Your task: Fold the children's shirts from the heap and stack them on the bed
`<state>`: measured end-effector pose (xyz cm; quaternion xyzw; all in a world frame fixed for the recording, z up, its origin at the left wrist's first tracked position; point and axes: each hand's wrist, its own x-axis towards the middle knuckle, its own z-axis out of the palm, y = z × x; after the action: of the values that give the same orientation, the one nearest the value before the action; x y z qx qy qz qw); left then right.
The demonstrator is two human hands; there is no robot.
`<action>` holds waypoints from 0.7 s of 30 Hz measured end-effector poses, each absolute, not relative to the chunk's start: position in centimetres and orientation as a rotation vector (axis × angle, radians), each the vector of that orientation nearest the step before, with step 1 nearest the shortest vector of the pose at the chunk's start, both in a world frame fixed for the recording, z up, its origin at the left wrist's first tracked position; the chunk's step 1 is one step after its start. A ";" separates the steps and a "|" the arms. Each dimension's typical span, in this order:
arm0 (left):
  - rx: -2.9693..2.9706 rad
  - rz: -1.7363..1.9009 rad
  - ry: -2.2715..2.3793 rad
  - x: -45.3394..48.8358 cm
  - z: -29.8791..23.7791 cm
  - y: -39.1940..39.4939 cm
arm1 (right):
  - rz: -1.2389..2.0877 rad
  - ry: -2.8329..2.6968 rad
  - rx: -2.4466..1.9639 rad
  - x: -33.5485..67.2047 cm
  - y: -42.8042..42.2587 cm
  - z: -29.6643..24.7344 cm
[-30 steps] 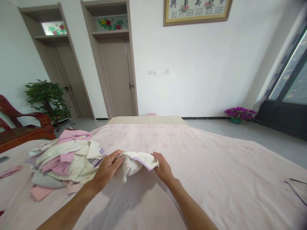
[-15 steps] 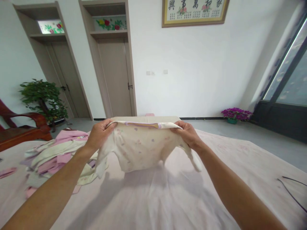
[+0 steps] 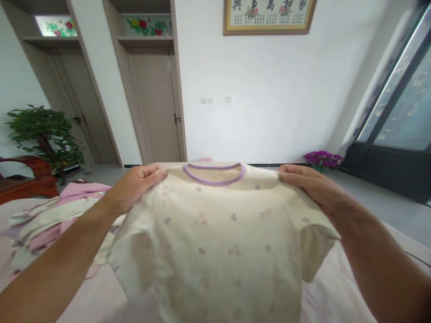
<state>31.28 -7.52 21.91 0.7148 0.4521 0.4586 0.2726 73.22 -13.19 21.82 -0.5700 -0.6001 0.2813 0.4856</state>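
Spread between my hands is a cream short-sleeved T-shirt (image 3: 218, 233) with a lilac neckband and small faded prints. My left hand (image 3: 139, 184) pinches its shoulder on the left side. On the opposite shoulder, my right hand (image 3: 303, 179) is closed with thumb and fingers together. The neck opening lies at the top, between the two hands, and both sleeves hang down. The lower part of the shirt runs out of the bottom of the view.
A pale pink sheet (image 3: 84, 300) covers the surface below. To the left lies a heap of pink and cream clothes (image 3: 63, 215), with a wooden armchair (image 3: 30, 179) and a leafy plant (image 3: 43, 134) behind. Purple flowers (image 3: 321, 159) stand on the floor at the right.
The T-shirt has come closer and now hangs opened out, its front facing me. My hands have moved farther apart. The view has shifted slightly to the right.
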 end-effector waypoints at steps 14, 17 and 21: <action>2.291 0.384 1.759 35.4 1.0 6.5 | 0.204 -1.843 -2.128 72.7 -1.0 5.6; 2.314 0.384 1.829 36.3 1.4 8.1 | 0.123 -1.844 -2.190 72.8 0.7 5.0; 2.381 0.500 1.900 39.1 0.9 8.2 | -0.014 -1.904 -2.197 71.4 2.0 3.9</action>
<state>39.12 8.16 0.93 0.7711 0.6152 0.1619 0.0271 71.43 2.00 3.88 -0.7505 -0.6504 -0.0046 0.1171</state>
